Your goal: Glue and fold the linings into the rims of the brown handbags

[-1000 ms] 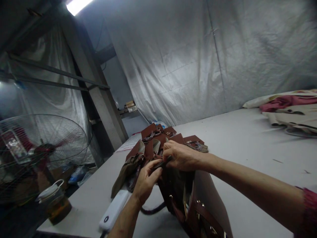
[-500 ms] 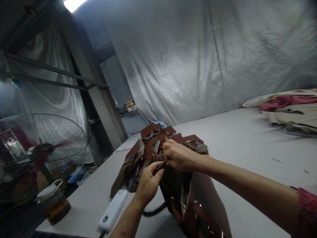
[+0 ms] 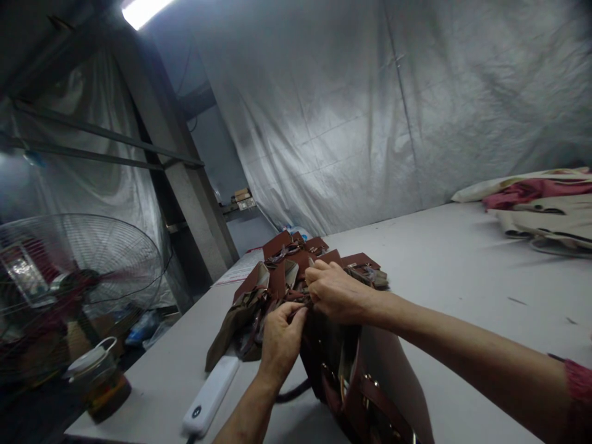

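A brown leather handbag stands open in front of me on the white table. My left hand and my right hand meet at its top rim, both pinched shut on a small dark part of the bag that I cannot make out. Right behind my hands lies a row of more brown bags with straps and buckles.
A white power bank lies by my left forearm, with a dark cable. A jar of brown liquid stands at the table's left corner. A fan spins beyond the left edge. Folded cloth lies far right.
My left hand has shifted slightly right and closer to my right hand at the bag's rim. The bag has barely moved.
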{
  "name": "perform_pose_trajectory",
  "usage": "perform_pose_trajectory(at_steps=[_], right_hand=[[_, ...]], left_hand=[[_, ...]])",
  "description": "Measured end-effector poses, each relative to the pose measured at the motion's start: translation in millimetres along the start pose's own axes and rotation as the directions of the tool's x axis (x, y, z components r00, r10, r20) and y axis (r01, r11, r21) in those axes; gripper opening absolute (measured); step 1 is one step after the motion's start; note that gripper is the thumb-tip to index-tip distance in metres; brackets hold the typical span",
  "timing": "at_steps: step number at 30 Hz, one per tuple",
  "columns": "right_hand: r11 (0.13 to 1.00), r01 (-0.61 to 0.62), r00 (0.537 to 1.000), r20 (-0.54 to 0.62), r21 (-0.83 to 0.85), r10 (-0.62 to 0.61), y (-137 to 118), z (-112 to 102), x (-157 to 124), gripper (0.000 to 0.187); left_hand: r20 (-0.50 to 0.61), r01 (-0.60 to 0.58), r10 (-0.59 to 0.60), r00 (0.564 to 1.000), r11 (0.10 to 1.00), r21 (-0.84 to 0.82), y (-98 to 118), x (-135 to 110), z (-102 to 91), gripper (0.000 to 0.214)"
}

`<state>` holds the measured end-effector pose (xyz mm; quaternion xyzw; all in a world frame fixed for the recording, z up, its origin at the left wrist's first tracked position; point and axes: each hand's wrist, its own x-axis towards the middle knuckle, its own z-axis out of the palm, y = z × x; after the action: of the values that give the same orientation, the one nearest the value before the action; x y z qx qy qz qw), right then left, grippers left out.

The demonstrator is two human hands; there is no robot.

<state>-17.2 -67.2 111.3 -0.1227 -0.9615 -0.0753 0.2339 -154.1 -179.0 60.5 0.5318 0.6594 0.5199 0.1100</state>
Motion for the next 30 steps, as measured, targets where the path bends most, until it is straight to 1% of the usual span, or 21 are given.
perform_pose_trajectory(at_steps=[2, 4, 7, 9, 13, 17, 21, 25, 27, 30], right_hand=[[0.999, -0.047, 0.998, 0.053, 0.026, 0.046, 10.6, -5.8, -5.4, 0.008], [0.991, -0.123, 0.989, 0.093, 0.055, 0.117, 22.4, -11.9, -11.2, 0.007], [0.977, -0.191, 0.978, 0.107, 0.091, 0.181, 36.0, -16.8, -17.5, 0.008], [0.978, -0.190, 0.979, 0.087, 0.090, 0.182, 41.0, -15.6, -18.9, 0.008], [0.989, -0.130, 0.991, 0.032, 0.064, 0.129, 46.1, -8.8, -16.5, 0.006], [0.993, -0.115, 0.993, 0.032, 0.033, 0.114, 47.7, -6.8, -13.3, 0.009], [0.987, -0.153, 0.985, 0.078, -0.037, 0.156, 44.7, -8.7, -12.5, 0.012], [0.978, -0.194, 0.977, 0.071, -0.074, 0.199, 41.9, -7.3, -12.3, 0.013], [0.976, -0.202, 0.975, 0.071, -0.081, 0.208, 41.6, -5.4, -11.2, 0.014], [0.971, -0.215, 0.970, 0.092, -0.101, 0.225, 41.3, -2.8, -8.1, 0.014]], left_hand=[[-0.029, -0.023, 0.024, 0.999, 0.998, 0.055, 1.5, -1.6, -0.6, 0.025], [-0.034, -0.027, 0.029, 0.999, 0.996, 0.084, 1.2, -3.0, -1.6, 0.025], [-0.027, -0.040, 0.043, 0.999, 0.994, 0.099, -0.1, -4.2, -2.1, 0.024], [-0.016, -0.048, 0.050, 0.999, 0.994, 0.101, 0.3, -4.7, -1.1, 0.025], [0.000, -0.047, 0.048, 0.999, 0.992, 0.115, 4.3, -5.8, 1.4, 0.025], [0.007, -0.052, 0.052, 0.999, 0.992, 0.113, 5.6, -6.0, 2.6, 0.024], [0.022, -0.049, 0.047, 0.999, 0.994, 0.097, 2.8, -7.3, 3.2, 0.025], [0.023, -0.088, 0.085, 0.996, 0.985, 0.147, 5.6, -5.6, 2.6, 0.022], [0.062, -0.108, 0.097, 0.993, 0.972, 0.208, 11.5, 1.6, 2.0, 0.019], [0.206, -0.159, 0.089, 0.974, 0.922, 0.353, 24.6, 22.6, 3.4, 0.017]])
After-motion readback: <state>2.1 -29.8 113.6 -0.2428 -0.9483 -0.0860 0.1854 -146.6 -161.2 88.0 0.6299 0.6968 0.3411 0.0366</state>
